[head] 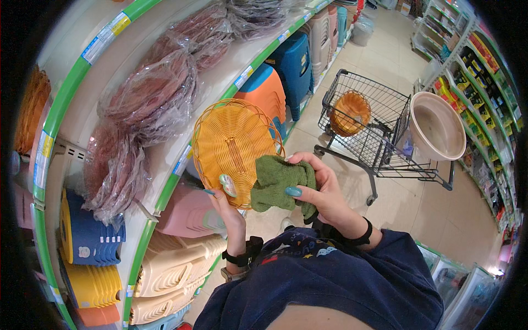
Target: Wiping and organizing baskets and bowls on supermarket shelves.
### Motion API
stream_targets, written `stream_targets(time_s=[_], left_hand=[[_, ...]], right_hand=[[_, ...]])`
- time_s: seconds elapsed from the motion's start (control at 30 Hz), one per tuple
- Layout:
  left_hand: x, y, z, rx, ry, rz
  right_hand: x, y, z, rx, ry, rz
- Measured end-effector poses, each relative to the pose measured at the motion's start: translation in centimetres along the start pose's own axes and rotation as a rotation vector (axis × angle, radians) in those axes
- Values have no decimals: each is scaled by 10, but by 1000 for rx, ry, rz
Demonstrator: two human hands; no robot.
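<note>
My left hand (228,212) grips the near rim of a shallow woven basket (222,152), honey-yellow in colour. A small sticker (227,185) lies on the weave close to my left thumb. In my right hand (326,185) is a bunched green cloth (280,181), pinched between thumb and fingers. The cloth overlaps the basket's right side and hides part of it; whether it presses on the weave I cannot tell.
A wire shopping cart (367,123) stands ahead to the right, with round wicker baskets (350,112) inside and a beige basin (438,126) at one end. On the left, shelves hold plastic-wrapped brown goods (152,90) above stacked plastic stools (177,264). Packaged goods (482,95) line the right side.
</note>
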State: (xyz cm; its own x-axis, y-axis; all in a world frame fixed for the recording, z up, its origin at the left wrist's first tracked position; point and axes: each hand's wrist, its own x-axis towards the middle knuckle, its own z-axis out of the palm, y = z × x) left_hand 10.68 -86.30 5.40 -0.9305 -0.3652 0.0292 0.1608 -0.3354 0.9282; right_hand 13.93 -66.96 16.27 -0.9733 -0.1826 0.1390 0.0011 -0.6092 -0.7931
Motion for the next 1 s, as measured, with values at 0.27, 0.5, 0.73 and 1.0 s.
stream_targets(time_s=[0.27,0.5,0.73,1.0], left_hand=[[-1,2,1,-7,-30,-9],[0,-11,-10,30,-35,-56],[4,-26,-27,16,-93,-40],[-9,-2,-4,-23,-61,-91]], right_hand=[[-1,8,-7,42,7,48],[-2,6,-1,266,-127,48],[-6,1,0,287,-164,51],[-13,9,3,285,-81,-170]])
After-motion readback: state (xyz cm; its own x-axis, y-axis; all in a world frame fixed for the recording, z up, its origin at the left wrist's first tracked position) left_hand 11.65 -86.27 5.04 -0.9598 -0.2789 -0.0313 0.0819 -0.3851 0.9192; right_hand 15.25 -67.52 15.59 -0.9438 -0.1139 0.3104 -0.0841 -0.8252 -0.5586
